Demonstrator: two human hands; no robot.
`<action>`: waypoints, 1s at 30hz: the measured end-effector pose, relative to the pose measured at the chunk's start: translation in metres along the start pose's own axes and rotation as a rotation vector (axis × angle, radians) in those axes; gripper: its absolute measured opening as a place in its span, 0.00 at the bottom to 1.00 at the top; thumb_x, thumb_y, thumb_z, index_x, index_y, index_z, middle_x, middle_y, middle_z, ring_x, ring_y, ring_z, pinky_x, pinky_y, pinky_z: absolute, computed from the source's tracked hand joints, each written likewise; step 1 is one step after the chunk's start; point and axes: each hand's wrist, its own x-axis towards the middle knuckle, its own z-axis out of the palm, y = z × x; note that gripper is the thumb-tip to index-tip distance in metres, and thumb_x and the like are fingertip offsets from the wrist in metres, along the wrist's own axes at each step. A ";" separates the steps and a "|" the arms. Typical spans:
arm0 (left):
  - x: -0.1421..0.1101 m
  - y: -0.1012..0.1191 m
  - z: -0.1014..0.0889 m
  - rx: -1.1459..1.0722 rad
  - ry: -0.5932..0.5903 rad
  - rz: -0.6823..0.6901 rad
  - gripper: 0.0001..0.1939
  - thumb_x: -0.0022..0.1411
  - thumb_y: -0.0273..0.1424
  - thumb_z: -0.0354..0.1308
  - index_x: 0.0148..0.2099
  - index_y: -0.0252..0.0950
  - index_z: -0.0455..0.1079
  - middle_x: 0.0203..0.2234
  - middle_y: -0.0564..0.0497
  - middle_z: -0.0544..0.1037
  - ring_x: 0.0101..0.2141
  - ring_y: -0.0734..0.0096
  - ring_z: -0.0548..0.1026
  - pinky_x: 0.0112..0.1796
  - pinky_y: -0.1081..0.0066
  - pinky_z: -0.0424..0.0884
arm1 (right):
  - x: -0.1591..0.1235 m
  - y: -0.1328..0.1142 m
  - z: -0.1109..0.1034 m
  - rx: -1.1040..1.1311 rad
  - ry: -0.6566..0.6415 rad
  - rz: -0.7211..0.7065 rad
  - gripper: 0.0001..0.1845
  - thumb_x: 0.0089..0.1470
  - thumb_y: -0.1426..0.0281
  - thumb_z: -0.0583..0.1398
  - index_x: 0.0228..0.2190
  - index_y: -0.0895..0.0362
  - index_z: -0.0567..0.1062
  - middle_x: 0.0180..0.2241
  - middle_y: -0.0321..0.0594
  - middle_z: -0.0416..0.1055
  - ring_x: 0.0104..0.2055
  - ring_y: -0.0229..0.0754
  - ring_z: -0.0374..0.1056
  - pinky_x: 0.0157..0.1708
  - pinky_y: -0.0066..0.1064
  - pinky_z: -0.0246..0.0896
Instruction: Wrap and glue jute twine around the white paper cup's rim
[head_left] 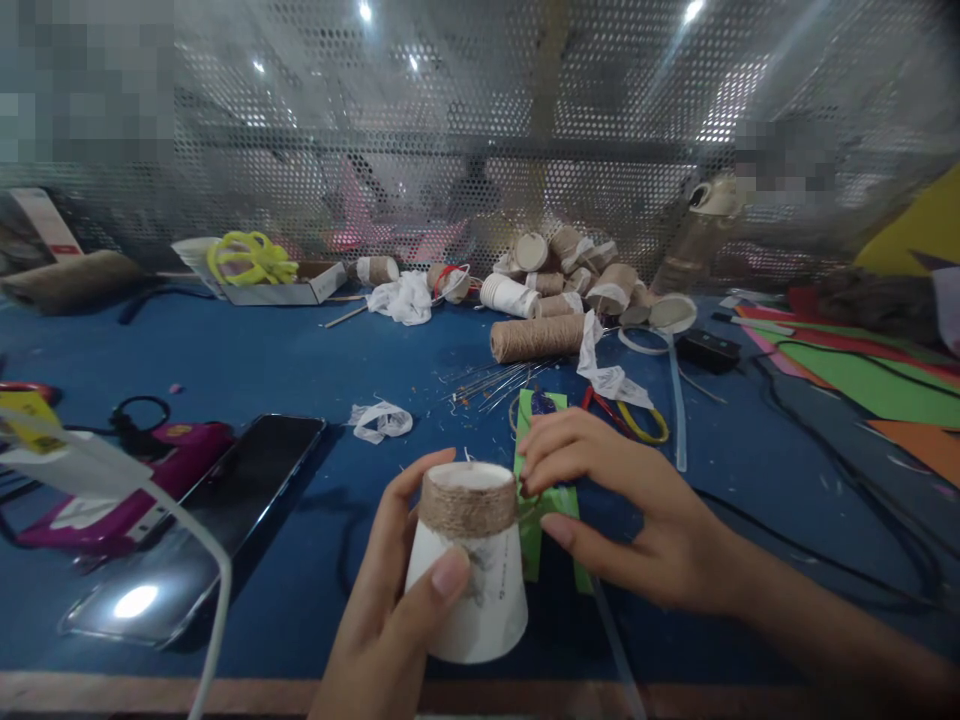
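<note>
My left hand (397, 590) is closed around an upside-down white paper cup (480, 620), its thumb pressed on the near side. Brown twine (469, 510) is wound in a band round the cup's narrow upper end, and a dark printed picture shows below it. From the band's right side a loose strand of the twine runs to my right hand (615, 500). The fingers of that hand are curled over the strand close to the cup, while its thumb stands a little apart. Green strips (531, 550) lie on the table behind and under this hand.
A twine spool (536, 338) and a heap of twine-wrapped cups (570, 265) lie at the back, before a perforated metal screen. Left are a phone (247, 500) and a purple glue gun (142, 480) with cables. Coloured sheets (862, 370) and a black cord (832, 450) lie right.
</note>
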 end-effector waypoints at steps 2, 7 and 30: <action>0.002 0.004 -0.001 -0.098 -0.087 -0.042 0.30 0.55 0.43 0.73 0.58 0.47 0.72 0.38 0.49 0.87 0.33 0.56 0.85 0.31 0.66 0.79 | -0.001 0.002 -0.004 -0.083 0.067 0.020 0.08 0.64 0.77 0.59 0.43 0.56 0.75 0.44 0.43 0.76 0.52 0.43 0.71 0.58 0.38 0.64; 0.000 0.017 0.000 -0.258 -0.205 -0.117 0.20 0.67 0.43 0.60 0.57 0.42 0.76 0.38 0.45 0.87 0.27 0.57 0.83 0.27 0.63 0.80 | -0.003 0.011 -0.015 -0.347 0.077 0.040 0.11 0.66 0.77 0.51 0.34 0.52 0.68 0.34 0.38 0.73 0.40 0.44 0.70 0.47 0.40 0.66; 0.004 0.015 0.006 -0.037 -0.139 -0.034 0.24 0.62 0.46 0.67 0.56 0.41 0.79 0.37 0.41 0.87 0.31 0.43 0.86 0.38 0.46 0.80 | -0.027 0.045 -0.034 -0.723 -0.329 0.316 0.20 0.51 0.78 0.59 0.47 0.58 0.75 0.45 0.53 0.78 0.50 0.60 0.74 0.45 0.48 0.72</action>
